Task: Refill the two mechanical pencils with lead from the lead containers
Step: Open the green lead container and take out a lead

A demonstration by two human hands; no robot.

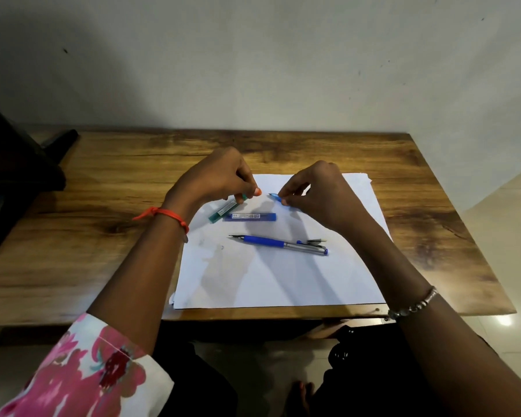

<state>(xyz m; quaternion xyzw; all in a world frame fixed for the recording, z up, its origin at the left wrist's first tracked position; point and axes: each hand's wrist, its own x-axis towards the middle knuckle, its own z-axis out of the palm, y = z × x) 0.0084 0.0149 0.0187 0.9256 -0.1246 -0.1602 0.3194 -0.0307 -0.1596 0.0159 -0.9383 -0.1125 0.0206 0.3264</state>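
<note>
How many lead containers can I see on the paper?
2. The green lead container lies tilted, its top end held by the left hand. The blue lead container lies flat beside it, untouched. None seems hidden.

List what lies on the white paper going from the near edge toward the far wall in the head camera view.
Blue mechanical pencil → small loose pencil cap piece → blue lead container → green lead container in the left hand → light blue pencil tip pinched by the right hand.
</note>
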